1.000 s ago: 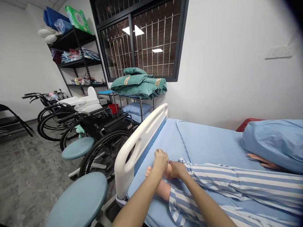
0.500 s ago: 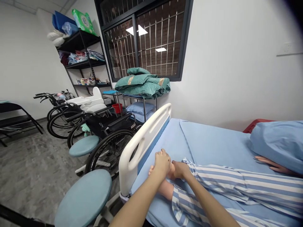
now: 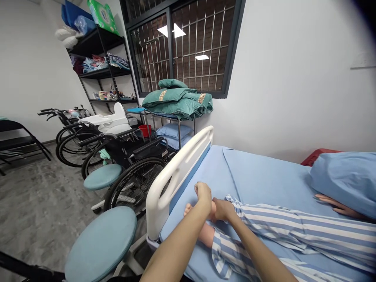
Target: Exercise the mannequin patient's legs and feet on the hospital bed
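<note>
A figure in blue-and-white striped trousers [image 3: 276, 215] lies on the bed; I cannot tell whether it is a person or a manikin. My left hand [image 3: 203, 192] is closed over the front part of the far foot [image 3: 212, 211], its fingers curled and partly hidden. Around that leg's ankle, by the trouser cuff, my right hand [image 3: 222, 209] is wrapped. The nearer foot [image 3: 206, 235] rests below my left forearm, its toes showing on the left and its middle covered by my arm.
The white footboard [image 3: 157, 196] rises just left of the feet. Two round blue stools [image 3: 101, 244] and a wheelchair [image 3: 141, 172] stand beyond it. A blue cover [image 3: 346, 176] hides part of the figure at right, with a hand [image 3: 337, 203] showing beneath. Green folded quilts [image 3: 179, 100] lie by the window.
My left hand has turned at the wrist and its fingers have tipped over the foot. My right hand stays at the ankle. The view has shifted slightly.
</note>
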`<action>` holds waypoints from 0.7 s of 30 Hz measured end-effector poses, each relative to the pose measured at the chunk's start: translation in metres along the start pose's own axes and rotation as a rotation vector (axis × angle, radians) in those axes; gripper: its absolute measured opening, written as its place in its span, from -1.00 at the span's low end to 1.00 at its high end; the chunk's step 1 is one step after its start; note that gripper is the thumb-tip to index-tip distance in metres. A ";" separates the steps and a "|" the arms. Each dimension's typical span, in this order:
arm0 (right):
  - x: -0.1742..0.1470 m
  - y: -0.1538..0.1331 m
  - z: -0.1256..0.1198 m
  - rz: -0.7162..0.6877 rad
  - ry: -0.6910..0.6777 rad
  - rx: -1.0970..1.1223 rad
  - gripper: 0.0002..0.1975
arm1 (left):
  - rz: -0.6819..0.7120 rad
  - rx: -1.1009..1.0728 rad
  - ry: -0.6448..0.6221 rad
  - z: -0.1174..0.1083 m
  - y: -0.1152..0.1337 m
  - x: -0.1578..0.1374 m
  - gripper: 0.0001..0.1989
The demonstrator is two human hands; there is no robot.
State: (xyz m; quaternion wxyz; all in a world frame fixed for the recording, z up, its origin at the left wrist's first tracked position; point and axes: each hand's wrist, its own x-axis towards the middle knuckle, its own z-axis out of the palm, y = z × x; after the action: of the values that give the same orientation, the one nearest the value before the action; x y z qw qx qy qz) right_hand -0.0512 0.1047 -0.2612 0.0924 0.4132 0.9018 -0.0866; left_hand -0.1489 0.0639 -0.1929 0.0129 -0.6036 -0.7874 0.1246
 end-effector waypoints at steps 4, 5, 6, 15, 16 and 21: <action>-0.001 -0.001 0.000 -0.001 0.011 -0.003 -0.50 | -0.007 0.019 0.009 0.004 0.001 0.000 -0.78; -0.001 -0.001 0.000 -0.004 0.015 -0.004 -0.50 | -0.004 0.020 0.009 0.005 0.001 0.000 -0.76; -0.001 -0.001 0.001 -0.006 0.017 -0.006 -0.50 | 0.001 0.018 0.009 0.005 0.001 0.000 -0.75; 0.000 0.000 0.001 0.004 0.008 -0.003 -0.45 | 0.027 -0.012 0.049 0.002 0.000 -0.006 -0.71; 0.000 0.000 0.001 0.003 0.012 -0.005 -0.46 | 0.033 -0.003 0.047 0.001 -0.001 -0.007 -0.72; -0.001 0.001 0.002 -0.005 0.033 -0.003 -0.48 | 0.048 0.030 0.030 -0.001 -0.001 -0.006 -0.80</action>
State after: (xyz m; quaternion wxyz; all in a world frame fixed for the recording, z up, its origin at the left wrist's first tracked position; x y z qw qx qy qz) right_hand -0.0500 0.1039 -0.2628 0.0781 0.4122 0.9043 -0.0785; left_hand -0.1485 0.0581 -0.1911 0.0306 -0.6238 -0.7705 0.1277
